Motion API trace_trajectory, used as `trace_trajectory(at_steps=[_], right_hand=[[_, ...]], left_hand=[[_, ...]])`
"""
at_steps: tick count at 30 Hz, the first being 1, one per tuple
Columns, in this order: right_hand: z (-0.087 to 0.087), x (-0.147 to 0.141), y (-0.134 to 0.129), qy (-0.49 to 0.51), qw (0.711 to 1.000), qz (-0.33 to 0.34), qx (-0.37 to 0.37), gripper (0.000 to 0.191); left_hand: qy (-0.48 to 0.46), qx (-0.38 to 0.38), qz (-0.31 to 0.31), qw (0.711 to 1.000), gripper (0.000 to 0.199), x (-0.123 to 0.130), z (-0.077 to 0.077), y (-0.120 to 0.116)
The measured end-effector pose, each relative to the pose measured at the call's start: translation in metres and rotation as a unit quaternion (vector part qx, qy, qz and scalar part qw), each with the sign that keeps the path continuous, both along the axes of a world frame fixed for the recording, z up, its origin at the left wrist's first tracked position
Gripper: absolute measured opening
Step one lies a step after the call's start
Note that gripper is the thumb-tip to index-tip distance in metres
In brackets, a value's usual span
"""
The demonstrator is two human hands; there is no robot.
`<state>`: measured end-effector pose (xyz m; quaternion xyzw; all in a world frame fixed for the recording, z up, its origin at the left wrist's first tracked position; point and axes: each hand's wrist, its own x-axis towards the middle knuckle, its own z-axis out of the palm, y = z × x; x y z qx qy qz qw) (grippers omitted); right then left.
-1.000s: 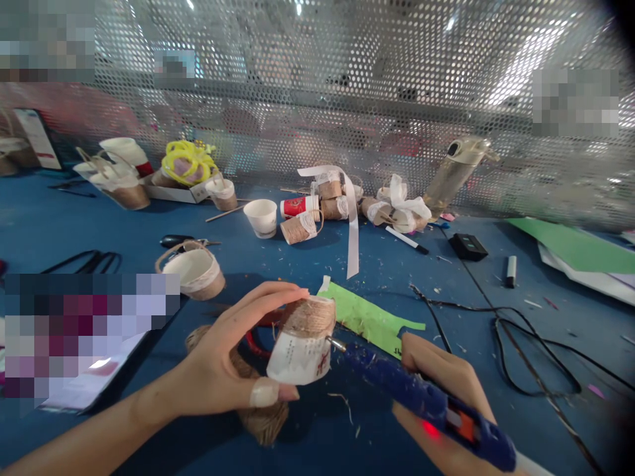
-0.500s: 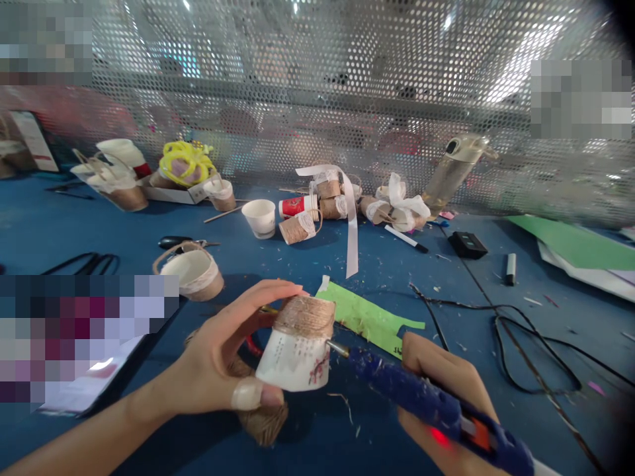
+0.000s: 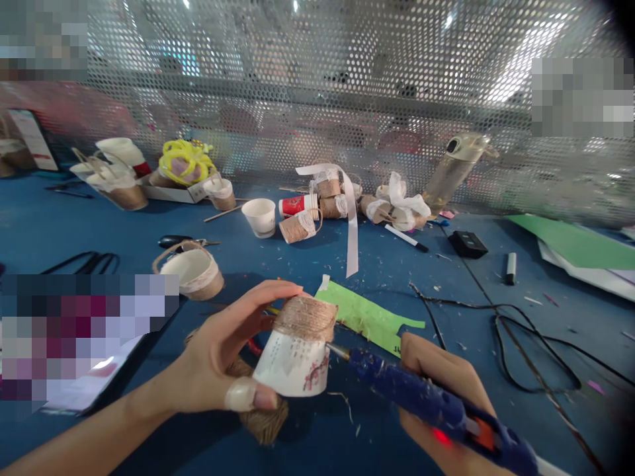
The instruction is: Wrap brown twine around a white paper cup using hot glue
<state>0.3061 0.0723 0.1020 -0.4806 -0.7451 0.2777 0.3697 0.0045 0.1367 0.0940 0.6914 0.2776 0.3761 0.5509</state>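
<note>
My left hand is closed around a paper cup, fingers at its upturned base and thumb at the rim. Twine wraps the upper part of the cup; the white part below bears small writing and pink blossoms. In my right hand is a blue hot glue gun, a red light glowing on its body. Its metal nozzle touches or nearly touches the cup just under the twine's lower edge. Beneath my left hand lies a ball of brown twine, partly hidden.
Behind the cup lies a green paper strip. A twine-covered basket stands left; several small baskets and a white cup sit farther back. Black cable loops at right. A bottle leans against the perforated metal screen.
The cup has turned and tilted slightly in my left hand, its rim lower and further left. My left thumb shifted a little left. The glue gun stays at nearly the same place.
</note>
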Motion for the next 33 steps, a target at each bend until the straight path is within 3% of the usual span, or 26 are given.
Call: trace_trajectory(at_steps=[10, 23, 33], right_hand=[[0.0023, -0.0041, 0.0002, -0.012, 0.999, 0.007, 0.043, 0.025], [0.0018, -0.0006, -0.0002, -0.005, 1.000, 0.005, 0.025, 0.027], [-0.0006, 0.0006, -0.0002, -0.007, 1.000, 0.005, 0.013, 0.026]], left_hand=[[0.095, 0.063, -0.002, 0.994, 0.089, 0.0019, 0.0056, -0.0017], [-0.009, -0.001, -0.007, 1.000, 0.082, 0.0012, 0.0038, -0.0005], [0.015, 0.007, -0.009, 1.000, 0.084, -0.0007, 0.0022, -0.0010]])
